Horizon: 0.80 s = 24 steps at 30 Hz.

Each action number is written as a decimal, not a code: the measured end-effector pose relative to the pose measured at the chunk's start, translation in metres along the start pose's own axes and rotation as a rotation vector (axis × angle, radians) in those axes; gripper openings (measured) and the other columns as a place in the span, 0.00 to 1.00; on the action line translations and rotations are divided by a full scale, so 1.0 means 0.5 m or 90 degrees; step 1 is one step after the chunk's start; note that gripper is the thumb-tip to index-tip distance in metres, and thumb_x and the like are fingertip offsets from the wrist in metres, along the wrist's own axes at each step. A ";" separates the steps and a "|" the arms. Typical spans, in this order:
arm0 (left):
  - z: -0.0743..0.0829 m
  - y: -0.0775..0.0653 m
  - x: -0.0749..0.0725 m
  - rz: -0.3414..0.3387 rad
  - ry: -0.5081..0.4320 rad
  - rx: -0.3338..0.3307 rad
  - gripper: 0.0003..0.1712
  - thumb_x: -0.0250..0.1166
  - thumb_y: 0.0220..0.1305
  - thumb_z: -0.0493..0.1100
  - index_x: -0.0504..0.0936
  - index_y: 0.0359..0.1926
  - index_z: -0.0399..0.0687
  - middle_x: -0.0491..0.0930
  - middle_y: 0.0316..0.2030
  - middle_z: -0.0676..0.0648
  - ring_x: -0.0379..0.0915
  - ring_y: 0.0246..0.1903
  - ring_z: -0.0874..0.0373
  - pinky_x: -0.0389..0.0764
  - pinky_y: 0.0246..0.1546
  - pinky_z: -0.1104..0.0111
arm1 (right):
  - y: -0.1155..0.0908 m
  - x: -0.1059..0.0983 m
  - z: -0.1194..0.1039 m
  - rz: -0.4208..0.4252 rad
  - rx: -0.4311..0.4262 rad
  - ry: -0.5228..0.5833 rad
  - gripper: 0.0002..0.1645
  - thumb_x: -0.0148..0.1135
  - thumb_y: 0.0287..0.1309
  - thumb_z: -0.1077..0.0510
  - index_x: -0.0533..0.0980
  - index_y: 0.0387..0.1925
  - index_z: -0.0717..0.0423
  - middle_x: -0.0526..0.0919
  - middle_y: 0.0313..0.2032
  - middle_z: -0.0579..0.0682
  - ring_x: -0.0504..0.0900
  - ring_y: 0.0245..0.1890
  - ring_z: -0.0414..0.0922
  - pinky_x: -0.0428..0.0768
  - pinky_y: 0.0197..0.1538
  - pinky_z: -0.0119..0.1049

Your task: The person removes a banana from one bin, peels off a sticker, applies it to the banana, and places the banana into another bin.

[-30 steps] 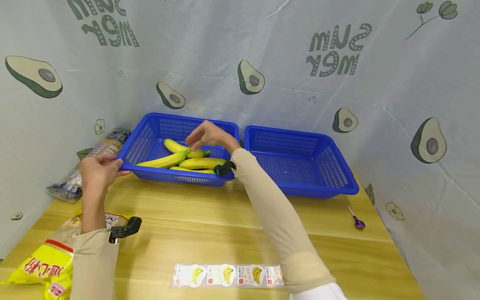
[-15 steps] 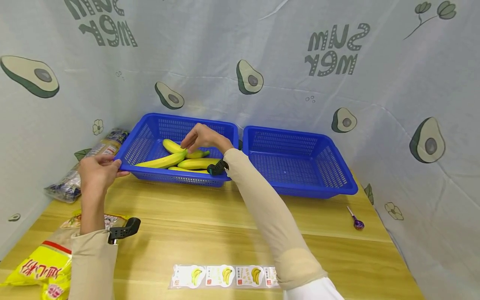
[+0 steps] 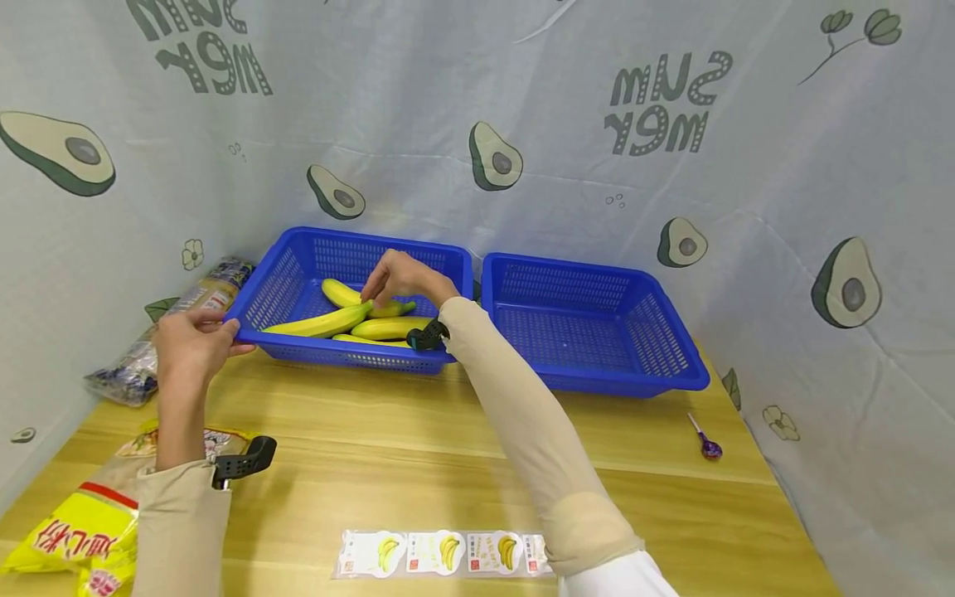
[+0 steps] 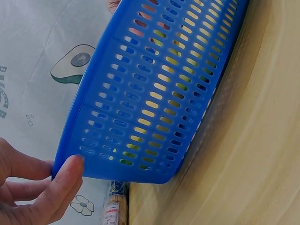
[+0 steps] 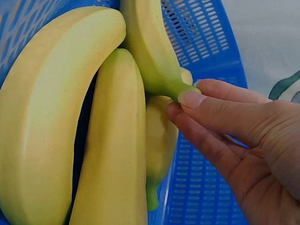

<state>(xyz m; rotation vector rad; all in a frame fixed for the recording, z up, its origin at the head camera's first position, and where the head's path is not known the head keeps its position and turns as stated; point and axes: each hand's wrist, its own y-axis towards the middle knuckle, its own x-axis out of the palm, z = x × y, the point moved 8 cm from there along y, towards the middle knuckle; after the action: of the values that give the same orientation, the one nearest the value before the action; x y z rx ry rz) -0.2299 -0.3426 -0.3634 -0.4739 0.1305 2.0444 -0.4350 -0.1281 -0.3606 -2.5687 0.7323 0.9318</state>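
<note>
A curved, yellow, green-stemmed banana [image 5: 149,49] is pinched at its stem end by the right hand [image 5: 246,136] inside a blue perforated plastic basket [image 3: 358,356]; the basket's near-left corner is gripped by the left hand [image 3: 194,344], probably for steadiness.

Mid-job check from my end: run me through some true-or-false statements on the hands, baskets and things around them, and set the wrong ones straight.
1. The left hand grips the left basket. True.
2. The label strip lies in the left basket. False: the label strip lies on the table.
3. The right hand pinches a banana. True.
4. That banana is in the right basket. False: it is in the left basket.
5. The lollipop lies on the table. True.
6. The yellow bag is to the right of both baskets. False: the yellow bag is on the left side of the table.
</note>
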 end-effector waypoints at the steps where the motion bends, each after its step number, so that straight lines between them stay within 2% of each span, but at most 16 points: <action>1: 0.002 0.000 0.002 -0.002 0.008 0.004 0.33 0.57 0.82 0.38 0.62 0.76 0.19 0.72 0.66 0.18 0.79 0.16 0.76 0.84 0.27 0.79 | -0.003 -0.002 0.000 0.003 0.002 -0.001 0.12 0.75 0.61 0.73 0.91 0.46 0.64 0.93 0.46 0.58 0.92 0.47 0.49 0.89 0.50 0.34; 8: 0.012 -0.003 0.009 -0.008 0.031 0.022 0.33 0.56 0.82 0.39 0.62 0.76 0.19 0.72 0.65 0.17 0.79 0.16 0.76 0.82 0.27 0.81 | -0.026 -0.027 -0.009 0.034 -0.001 -0.019 0.10 0.77 0.62 0.69 0.91 0.45 0.63 0.93 0.45 0.57 0.92 0.45 0.47 0.89 0.49 0.34; 12: 0.016 -0.005 0.006 -0.008 0.042 0.032 0.33 0.56 0.82 0.40 0.63 0.75 0.18 0.74 0.64 0.18 0.80 0.16 0.75 0.79 0.27 0.84 | -0.041 -0.042 -0.024 0.037 -0.021 -0.018 0.10 0.75 0.64 0.70 0.89 0.47 0.67 0.92 0.46 0.60 0.92 0.43 0.49 0.89 0.56 0.48; 15: 0.015 -0.008 0.004 -0.010 0.064 0.029 0.33 0.56 0.82 0.41 0.64 0.75 0.19 0.75 0.63 0.21 0.80 0.16 0.75 0.75 0.28 0.86 | -0.054 -0.054 -0.032 0.043 -0.027 -0.015 0.11 0.73 0.66 0.70 0.89 0.48 0.69 0.92 0.46 0.61 0.92 0.44 0.52 0.87 0.59 0.54; 18: 0.013 -0.009 0.003 -0.013 0.073 0.025 0.33 0.56 0.82 0.41 0.64 0.76 0.20 0.75 0.64 0.22 0.81 0.17 0.75 0.75 0.29 0.85 | -0.071 -0.068 -0.035 0.053 -0.025 -0.008 0.10 0.72 0.68 0.68 0.89 0.49 0.67 0.92 0.46 0.61 0.92 0.45 0.54 0.88 0.58 0.52; 24: 0.009 -0.008 0.002 -0.021 0.070 0.028 0.33 0.55 0.83 0.42 0.62 0.76 0.20 0.75 0.62 0.22 0.82 0.18 0.74 0.77 0.27 0.84 | -0.108 -0.098 -0.037 0.069 -0.031 0.010 0.11 0.69 0.71 0.67 0.88 0.51 0.67 0.92 0.46 0.62 0.92 0.45 0.55 0.90 0.52 0.40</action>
<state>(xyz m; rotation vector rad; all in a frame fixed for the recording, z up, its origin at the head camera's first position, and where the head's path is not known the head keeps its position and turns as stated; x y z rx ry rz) -0.2280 -0.3385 -0.3592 -0.5576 0.2321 1.9799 -0.4276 -0.0745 -0.3081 -2.6031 0.8709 0.9746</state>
